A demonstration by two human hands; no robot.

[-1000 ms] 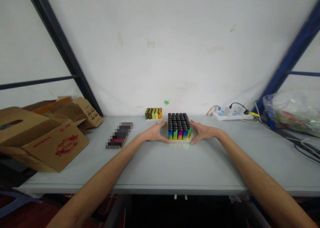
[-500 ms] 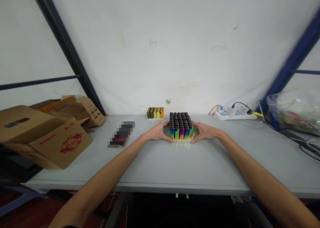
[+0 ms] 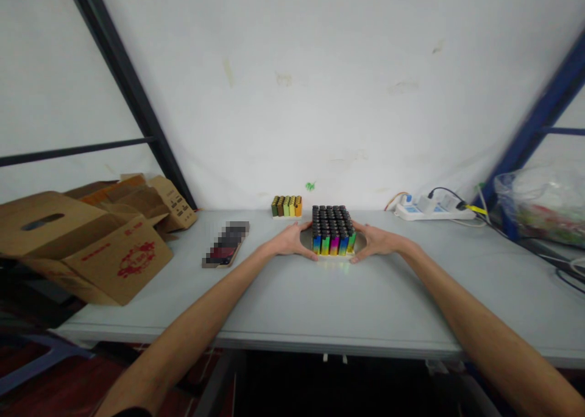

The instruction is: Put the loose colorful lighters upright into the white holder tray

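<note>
Behind a grey table point(image 3: 329, 307), a white wall point(image 3: 274, 118) is seen in the head view. At the clock's centre, upright black-topped lighters point(image 3: 333, 228) are set in rows in a white tray point(image 3: 336, 258), apparently resting on the table. It is gripped by the left hand point(image 3: 290, 240) from 9 o'clock and the right hand point(image 3: 375, 241) from 3, thumbs at the near corners, fingers toward the far ones, presumably so the rows are steadied from both sides, while palms are arched clear. Toward 10, a smaller lighter block point(image 3: 287, 207) is placed by the wall, perhaps out of the way; a partly pixelated phone point(image 3: 226, 246) is laid at 9, a power strip point(image 3: 436, 215) near 3
</note>
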